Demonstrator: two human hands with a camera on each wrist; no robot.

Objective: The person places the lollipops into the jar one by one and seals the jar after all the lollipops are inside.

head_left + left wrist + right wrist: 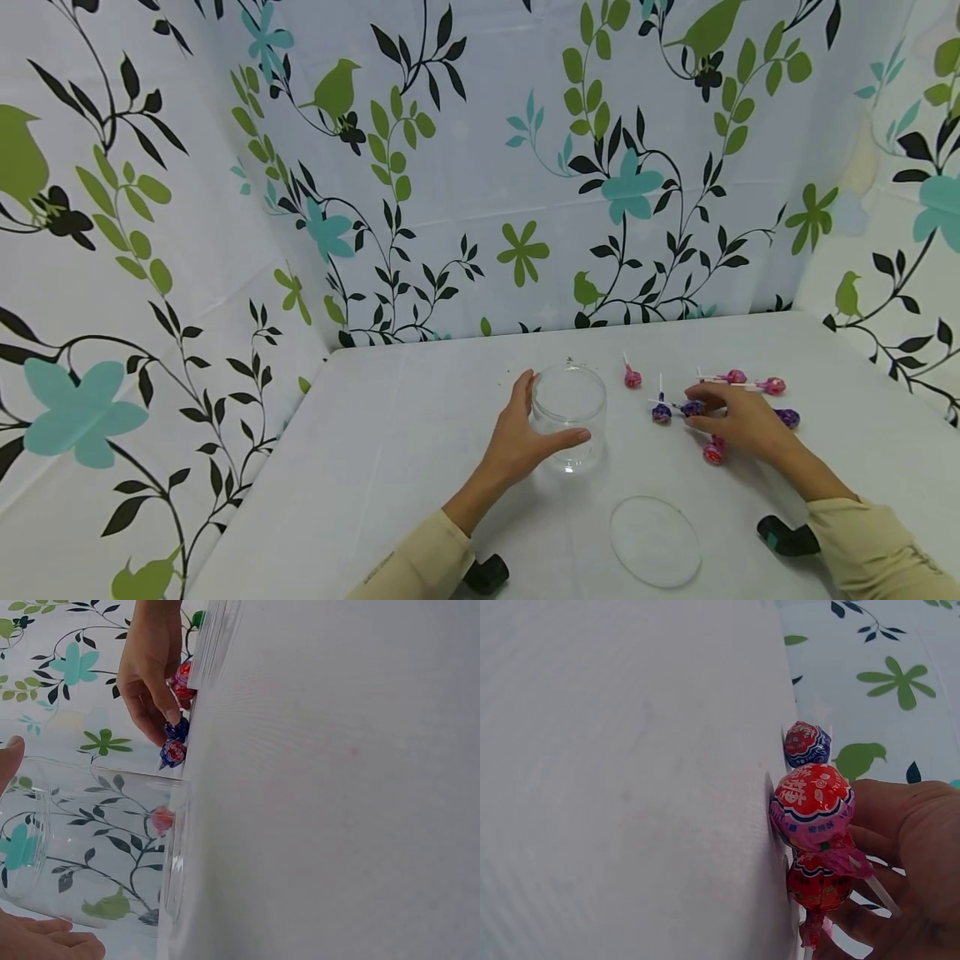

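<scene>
A clear round jar stands upright on the white table. My left hand holds it from the left, thumb across the near side and fingers behind. To the right, my right hand pinches a purple-wrapped lollipop between thumb and fingertips at table level. A second purple lollipop lies just left of it, while a red one sits below the right hand. In the right wrist view, a pink-and-red lollipop partly hides the fingers.
A clear round lid lies near the table's front. Pink lollipops lie beyond the right hand, another pink one behind the jar's right side, and a purple one beside the hand. Patterned cloth walls the back and sides.
</scene>
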